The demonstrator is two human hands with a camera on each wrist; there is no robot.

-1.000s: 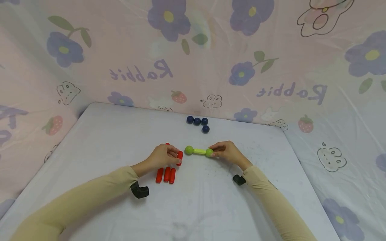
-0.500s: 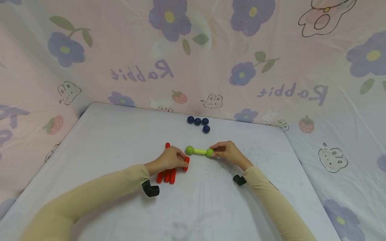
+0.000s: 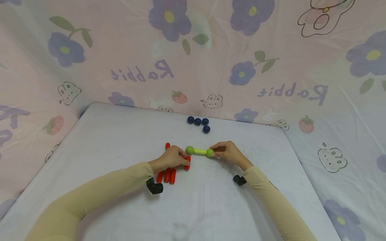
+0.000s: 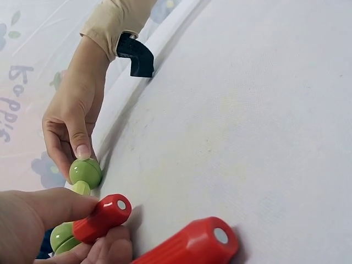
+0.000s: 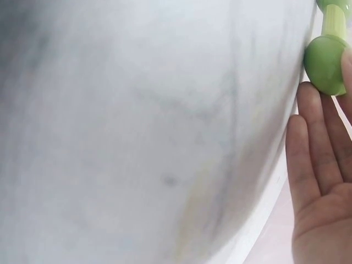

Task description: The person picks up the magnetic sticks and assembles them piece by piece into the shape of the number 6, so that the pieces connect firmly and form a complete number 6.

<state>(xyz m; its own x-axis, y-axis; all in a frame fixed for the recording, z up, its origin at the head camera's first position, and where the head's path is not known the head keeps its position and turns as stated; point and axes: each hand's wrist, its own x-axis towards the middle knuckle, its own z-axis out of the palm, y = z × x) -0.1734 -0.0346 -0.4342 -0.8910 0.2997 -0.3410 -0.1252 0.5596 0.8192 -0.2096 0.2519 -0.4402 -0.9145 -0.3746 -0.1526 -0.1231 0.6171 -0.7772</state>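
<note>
Between thumb and fingers my left hand (image 3: 172, 158) pinches a red magnetic rod (image 3: 188, 163); a silvery magnet dot shows on its end in the left wrist view. The rod's far end is right at the left green ball (image 3: 189, 150). A yellow-green rod (image 3: 200, 152) joins that ball to a second green ball (image 3: 210, 153), forming a dumbbell shape. My right hand (image 3: 230, 154) pinches this second ball with thumb and fingertips. Several more red rods (image 3: 167, 175) lie under and beside my left hand, partly hidden by it.
Several dark blue balls (image 3: 197, 121) sit near the table's back edge. A black wrist mount (image 3: 154, 186) hangs below the left sleeve, another mount (image 3: 239, 180) below the right one. A patterned curtain (image 3: 193, 67) rises behind the white table (image 3: 211, 207).
My left hand has moved right with the red rod, from beside the loose rods to just under the left green ball. The right hand and the green pieces have stayed in place.
</note>
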